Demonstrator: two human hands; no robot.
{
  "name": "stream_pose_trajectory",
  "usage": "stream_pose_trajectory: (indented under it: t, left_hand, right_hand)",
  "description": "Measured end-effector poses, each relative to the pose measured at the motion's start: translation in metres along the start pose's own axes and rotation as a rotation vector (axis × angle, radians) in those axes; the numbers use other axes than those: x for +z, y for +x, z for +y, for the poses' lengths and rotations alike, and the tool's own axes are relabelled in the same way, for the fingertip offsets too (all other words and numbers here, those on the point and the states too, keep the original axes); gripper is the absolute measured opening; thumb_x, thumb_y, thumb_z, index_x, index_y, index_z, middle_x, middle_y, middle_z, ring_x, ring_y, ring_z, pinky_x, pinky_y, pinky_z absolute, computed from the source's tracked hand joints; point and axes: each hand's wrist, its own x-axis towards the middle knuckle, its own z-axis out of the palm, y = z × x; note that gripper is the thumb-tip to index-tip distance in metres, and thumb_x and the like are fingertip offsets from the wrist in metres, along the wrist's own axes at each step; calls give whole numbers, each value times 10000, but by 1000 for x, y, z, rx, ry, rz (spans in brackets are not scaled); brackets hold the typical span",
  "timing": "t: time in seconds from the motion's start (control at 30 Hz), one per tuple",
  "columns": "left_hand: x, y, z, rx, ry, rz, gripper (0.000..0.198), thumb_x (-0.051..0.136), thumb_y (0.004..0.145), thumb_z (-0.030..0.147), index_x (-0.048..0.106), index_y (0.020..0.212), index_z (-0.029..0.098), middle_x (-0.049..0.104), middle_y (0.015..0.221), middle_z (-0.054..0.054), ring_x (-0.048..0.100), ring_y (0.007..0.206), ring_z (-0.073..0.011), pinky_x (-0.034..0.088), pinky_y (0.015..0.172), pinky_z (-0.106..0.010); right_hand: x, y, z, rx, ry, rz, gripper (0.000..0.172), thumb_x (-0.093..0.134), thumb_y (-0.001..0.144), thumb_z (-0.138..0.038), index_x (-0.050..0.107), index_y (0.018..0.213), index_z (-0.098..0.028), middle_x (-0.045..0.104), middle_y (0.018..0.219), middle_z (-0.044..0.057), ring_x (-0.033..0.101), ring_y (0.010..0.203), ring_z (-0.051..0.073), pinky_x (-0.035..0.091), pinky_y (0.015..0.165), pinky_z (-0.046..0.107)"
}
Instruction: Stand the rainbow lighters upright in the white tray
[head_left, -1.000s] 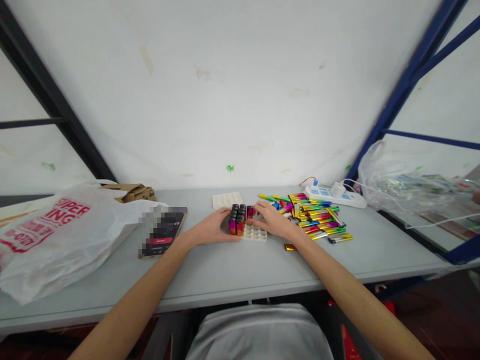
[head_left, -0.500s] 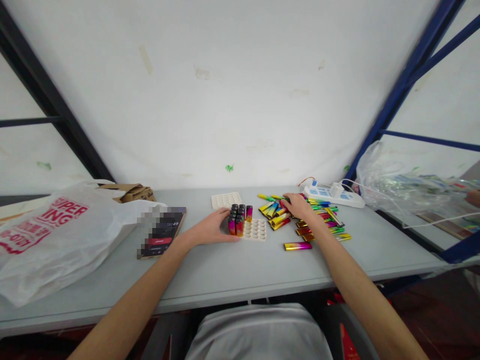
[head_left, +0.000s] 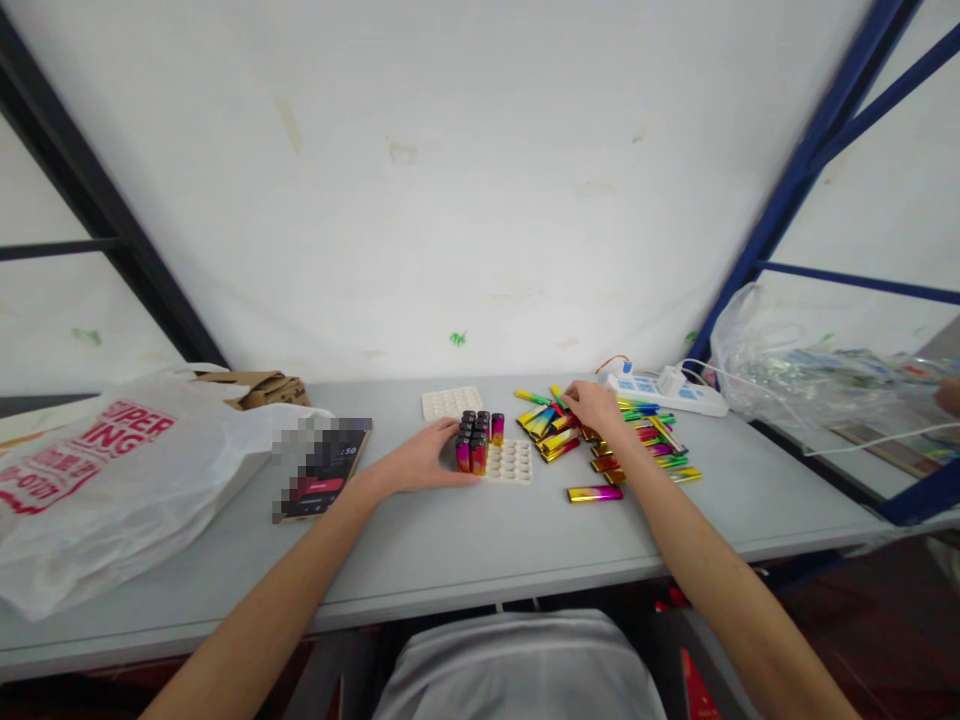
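My left hand (head_left: 429, 455) curves around the left side of a cluster of upright, shiny purple-red tubes with black tops (head_left: 471, 442). Its thumb and fingers are spread apart, beside or lightly touching the cluster. These tubes stand in the left part of a pale tray with round pockets (head_left: 511, 462); one more tube (head_left: 498, 428) stands slightly apart at the back. My right hand (head_left: 592, 408) reaches down into a loose pile of flat, metallic, multicoloured tubes (head_left: 556, 438). Its fingers are curled together at the pile's back, and what they pinch is hidden.
Behind the cluster lies a second pocketed tray (head_left: 451, 403). A single yellow-purple tube (head_left: 595, 494) lies in front of the pile. A white power strip (head_left: 667, 393) is at the back right. On the left are a phone (head_left: 326, 470) and a white plastic bag (head_left: 142, 470).
My right hand has shifted slightly left and its fingers have drawn together over the pile. My left hand stays beside the upright cluster.
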Motion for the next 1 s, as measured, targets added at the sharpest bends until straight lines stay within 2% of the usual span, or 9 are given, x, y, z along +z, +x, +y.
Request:
stream_pose_trajectory:
  t: [0.13, 0.27, 0.37, 0.47, 0.57, 0.67, 0.87, 0.93, 1.0]
  left_hand:
    - [1, 0, -1, 19, 3, 5, 857, 823, 707, 649, 600, 1365, 146, 601, 1448, -175, 569, 1339, -400, 438, 1176, -478]
    - [1, 1, -1, 19, 6, 4, 851, 820, 705, 658, 610, 1352, 146, 607, 1437, -173, 573, 1333, -403, 446, 1168, -479]
    - [1, 1, -2, 18, 4, -8, 867, 819, 706, 658, 606, 1358, 129, 599, 1444, -187, 561, 1348, -404, 431, 1183, -478]
    - [1, 1, -2, 26, -5, 1, 860, 825, 700, 657, 611, 1357, 145, 603, 1445, -180, 564, 1345, -406, 430, 1182, -493]
    - [2, 1, -4, 22, -4, 6, 867, 827, 697, 663, 606, 1366, 157, 600, 1454, -174, 566, 1345, -403, 432, 1181, -494]
    - [2, 1, -4, 23, 0, -1, 872, 815, 707, 675, 597, 1375, 158, 592, 1462, -175, 560, 1352, -392, 424, 1188, -482]
    - [2, 0, -4, 35, -4, 1, 863, 820, 714, 663, 593, 1376, 157, 598, 1450, -173, 561, 1350, -386, 425, 1185, -472]
    - [2, 0, -3, 45, -11, -1, 851, 818, 730, 650, 583, 1388, 164, 593, 1458, -167, 557, 1355, -374, 419, 1189, -464]
    - [2, 0, -2, 43, -10, -4, 851, 817, 735, 643, 579, 1394, 158, 586, 1466, -171, 551, 1363, -375, 414, 1191, -462]
  right_hand:
    - [1, 6, -13, 75, -66, 8, 318, 647, 947, -366, 752, 1171, -166, 762, 1155, 181, 678, 1158, 345, 473, 967, 441]
    - [2, 9, -10, 8, 37, 115, 241, 606, 937, -217, 764, 1107, -151, 750, 1164, 183, 678, 1147, 317, 473, 975, 404]
    - [3, 10, 0, -31, 329, 249, 283, 653, 906, -268, 732, 1157, -164, 757, 1099, 136, 702, 1014, 264, 495, 944, 383]
    - [3, 6, 2, -9, 761, 281, 457, 760, 802, -401, 692, 1203, -193, 745, 1025, 77, 673, 829, 210, 529, 798, 359]
    - [-1, -1, -7, -56, 1145, 224, 490, 826, 720, -490, 720, 1096, -193, 704, 916, 32, 603, 748, 163, 496, 702, 304]
    - [-6, -12, -24, -129, 1389, 67, 434, 846, 720, -515, 752, 1002, -199, 688, 918, 25, 586, 788, 149, 472, 699, 275]
    - [-6, -33, -52, -235, 1506, -186, 422, 741, 832, -620, 688, 943, -216, 698, 1015, 45, 630, 933, 180, 511, 773, 287]
    - [-4, -40, -60, -272, 1549, -256, 432, 720, 849, -634, 625, 974, -232, 683, 928, 26, 628, 821, 165, 512, 739, 299]
    - [-2, -46, -68, -294, 1575, -304, 440, 698, 864, -641, 571, 1031, -255, 592, 780, -34, 532, 629, 121, 469, 634, 273]
